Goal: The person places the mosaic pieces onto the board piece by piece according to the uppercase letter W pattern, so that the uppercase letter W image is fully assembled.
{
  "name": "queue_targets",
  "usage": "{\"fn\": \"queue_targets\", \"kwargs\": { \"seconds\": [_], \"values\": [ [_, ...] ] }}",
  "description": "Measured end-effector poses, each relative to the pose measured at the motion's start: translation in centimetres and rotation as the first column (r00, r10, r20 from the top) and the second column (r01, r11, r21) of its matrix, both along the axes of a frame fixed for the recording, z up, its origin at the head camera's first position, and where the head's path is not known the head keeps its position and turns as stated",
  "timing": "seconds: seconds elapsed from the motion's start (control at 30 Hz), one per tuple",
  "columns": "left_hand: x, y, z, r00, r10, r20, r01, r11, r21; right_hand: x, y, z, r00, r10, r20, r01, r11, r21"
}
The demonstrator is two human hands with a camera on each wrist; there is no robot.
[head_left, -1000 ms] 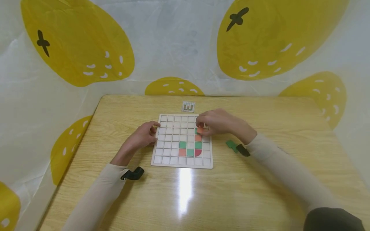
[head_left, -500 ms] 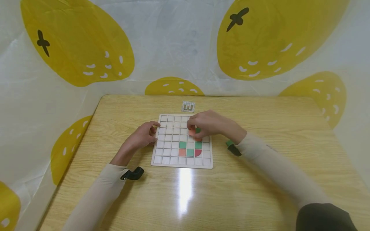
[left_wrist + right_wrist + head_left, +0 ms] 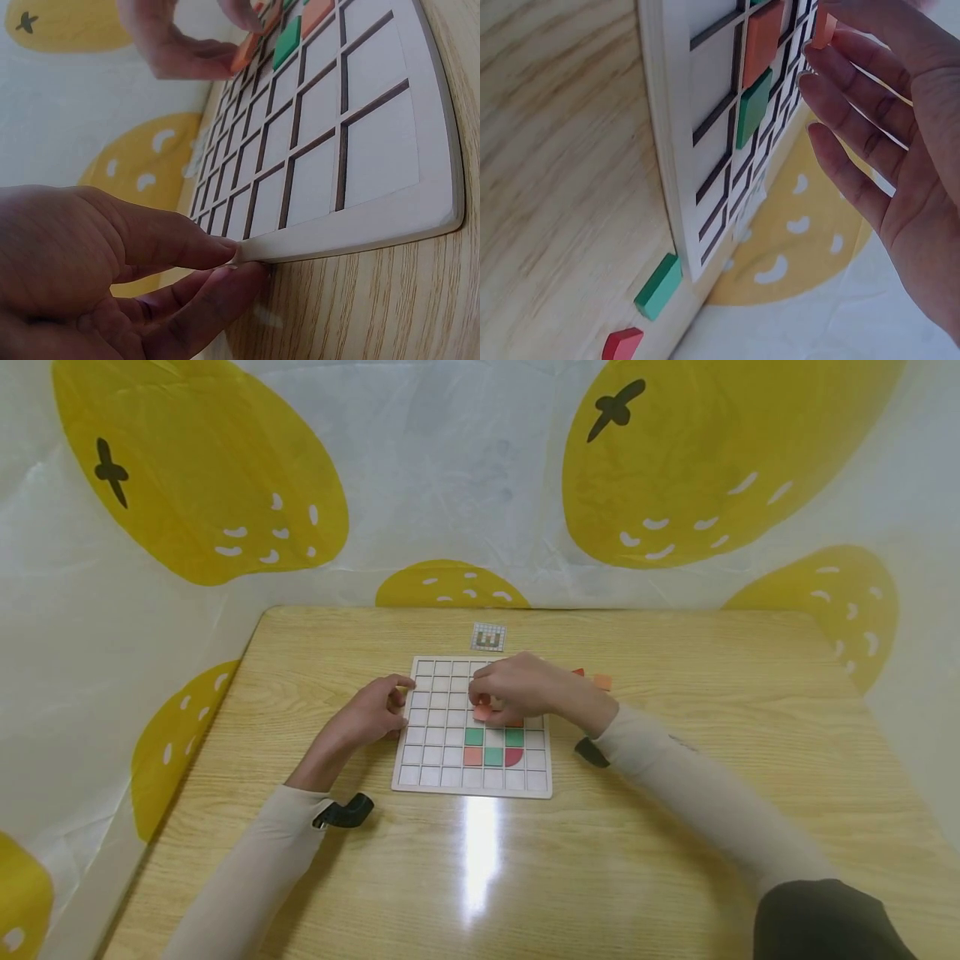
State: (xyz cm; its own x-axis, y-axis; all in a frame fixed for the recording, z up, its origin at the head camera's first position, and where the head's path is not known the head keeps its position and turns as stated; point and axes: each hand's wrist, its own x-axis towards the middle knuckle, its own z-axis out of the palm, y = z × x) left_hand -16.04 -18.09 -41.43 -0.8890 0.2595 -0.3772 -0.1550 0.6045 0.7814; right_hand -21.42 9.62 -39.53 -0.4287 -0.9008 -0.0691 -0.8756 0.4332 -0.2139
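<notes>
A white square grid board (image 3: 453, 777) lies on the table. My right hand (image 3: 517, 685) pinches an orange tile (image 3: 482, 713) over the board's middle columns; the right wrist view shows the same orange tile (image 3: 825, 28) at the fingertips. Set in the grid are green tiles (image 3: 474, 737), an orange tile (image 3: 473, 757) and a red rounded tile (image 3: 513, 757). The right hand partly hides the tiles farther up the right-hand column. At the board's left edge, fingertips of my left hand (image 3: 371, 710) touch the rim, thumb and index finger apart along it.
Beyond the board lies a small card (image 3: 489, 637) printed with a dark pattern on a grid. Right of the board are a loose orange tile (image 3: 602, 682) and a red tile (image 3: 578, 672). The right wrist view shows a loose green tile (image 3: 658, 286) beside the board's corner.
The right hand has moved left across the board with the orange tile, and slightly nearer to me. Loose orange and red tiles right of the board have come into sight. My left hand stays put.
</notes>
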Motion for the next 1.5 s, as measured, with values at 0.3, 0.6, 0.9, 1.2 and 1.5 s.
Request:
{"fn": "queue_targets", "kwargs": {
  "seconds": [0.3, 0.6, 0.9, 1.2, 1.5],
  "values": [
    [-0.1, 0.1, 0.0, 1.0, 0.001, -0.008, -0.001, 1.0, -0.023, 0.1, -1.0, -0.3, 1.0, 0.011, -0.018, -0.01, 0.998, 0.061],
    [-0.1, 0.1, 0.4, 1.0, 0.001, -0.003, -0.001, 1.0, -0.023, 0.2, -1.2, -0.5, 0.999, 0.019, -0.027, -0.017, 0.997, 0.071],
    [-0.1, 0.3, 0.6, 1.0, 0.001, -0.002, -0.001, 1.0, -0.026, 0.2, -0.4, -0.3, 1.0, 0.012, 0.002, -0.012, 0.999, 0.052],
    [-0.1, 0.2, 0.5, 1.0, 0.005, 0.006, -0.005, 1.0, -0.025, -0.1, 2.2, 0.5, 1.0, -0.026, 0.017, 0.025, 1.0, 0.017],
    [-0.1, 0.1, 0.5, 1.0, 0.001, -0.001, -0.001, 1.0, -0.029, 0.2, 4.8, 1.0, 0.997, -0.07, 0.035, 0.069, 0.998, 0.009]
  ]
}}
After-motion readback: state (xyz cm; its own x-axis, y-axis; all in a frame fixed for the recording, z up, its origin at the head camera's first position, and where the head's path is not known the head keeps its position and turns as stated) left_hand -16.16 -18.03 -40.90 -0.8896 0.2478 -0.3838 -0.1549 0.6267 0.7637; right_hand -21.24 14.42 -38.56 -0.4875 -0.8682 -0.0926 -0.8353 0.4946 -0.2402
